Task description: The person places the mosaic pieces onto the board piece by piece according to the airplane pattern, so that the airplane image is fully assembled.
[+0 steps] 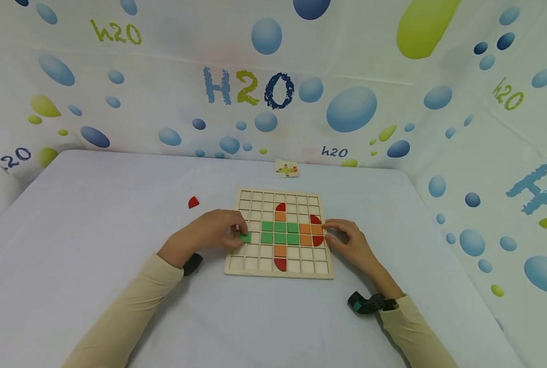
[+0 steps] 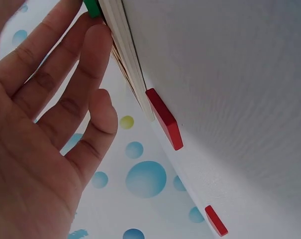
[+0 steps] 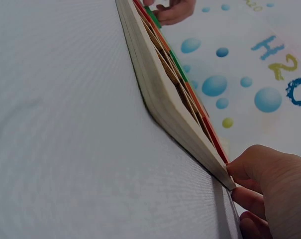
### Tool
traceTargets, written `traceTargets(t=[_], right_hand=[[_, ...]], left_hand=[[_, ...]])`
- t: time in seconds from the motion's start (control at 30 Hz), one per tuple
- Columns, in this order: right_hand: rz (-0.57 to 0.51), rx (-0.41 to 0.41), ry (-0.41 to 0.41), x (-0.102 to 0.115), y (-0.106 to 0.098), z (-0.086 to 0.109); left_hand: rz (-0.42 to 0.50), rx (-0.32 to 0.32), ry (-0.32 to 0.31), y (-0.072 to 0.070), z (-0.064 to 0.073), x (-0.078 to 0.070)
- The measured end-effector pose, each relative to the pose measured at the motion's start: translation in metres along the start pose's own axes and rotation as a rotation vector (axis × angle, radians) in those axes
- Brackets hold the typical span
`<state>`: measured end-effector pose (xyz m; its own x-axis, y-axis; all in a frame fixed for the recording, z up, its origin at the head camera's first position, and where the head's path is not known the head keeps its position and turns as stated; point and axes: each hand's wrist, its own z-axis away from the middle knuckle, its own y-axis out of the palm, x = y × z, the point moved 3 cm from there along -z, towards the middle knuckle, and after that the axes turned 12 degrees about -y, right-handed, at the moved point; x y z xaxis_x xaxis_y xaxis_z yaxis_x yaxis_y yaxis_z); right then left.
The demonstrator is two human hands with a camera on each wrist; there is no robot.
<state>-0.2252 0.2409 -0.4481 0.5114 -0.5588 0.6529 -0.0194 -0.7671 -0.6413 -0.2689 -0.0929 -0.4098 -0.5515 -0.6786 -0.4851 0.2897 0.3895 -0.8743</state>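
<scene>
A square wooden grid board (image 1: 250,263) lies on the white table. My left hand (image 1: 213,230) pinches a green square tile (image 1: 245,237) between thumb and fingers at the board's left side. That tile's edge also shows at the fingertips in the left wrist view. Green tiles (image 1: 280,232) fill two rows mid-board, with orange squares (image 1: 280,250) above, below and right of them. Red quarter-round pieces (image 1: 280,264) sit at the outer ends. My right hand (image 1: 350,244) touches the board's right edge with thumb and forefinger spread apart along it.
A loose red quarter-round piece (image 1: 193,202) lies left of the board. Another red piece (image 2: 165,119) shows near the board in the left wrist view, hidden from the head view. A small pattern card (image 1: 286,168) lies behind the board, near the printed backdrop (image 1: 176,66).
</scene>
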Motion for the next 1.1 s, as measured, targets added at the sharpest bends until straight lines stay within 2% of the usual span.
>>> traceTargets(t=[0.33, 0.47, 0.6, 0.77, 0.93, 1.1], right_hand=[[-0.008, 0.003, -0.001, -0.004, -0.001, -0.001], [-0.018, 0.005, 0.018, 0.021, -0.003, -0.002], [-0.029, 0.002, 0.04, 0.043, -0.006, -0.002], [-0.023, -0.001, 0.036, 0.041, -0.005, 0.0], [-0.006, 0.005, 0.027, 0.038, -0.004, 0.0], [-0.003, -0.007, 0.011, 0.016, 0.0, 0.0]], left_hand=[[-0.068, -0.029, 0.042, 0.004, -0.002, -0.005], [-0.115, -0.058, 0.085, 0.005, -0.003, -0.009], [-0.134, -0.071, 0.081, 0.006, -0.003, -0.012], [-0.119, -0.071, 0.041, 0.007, -0.003, -0.015], [-0.09, -0.056, 0.027, 0.008, -0.004, -0.01], [-0.074, -0.071, 0.016, 0.006, -0.003, -0.003]])
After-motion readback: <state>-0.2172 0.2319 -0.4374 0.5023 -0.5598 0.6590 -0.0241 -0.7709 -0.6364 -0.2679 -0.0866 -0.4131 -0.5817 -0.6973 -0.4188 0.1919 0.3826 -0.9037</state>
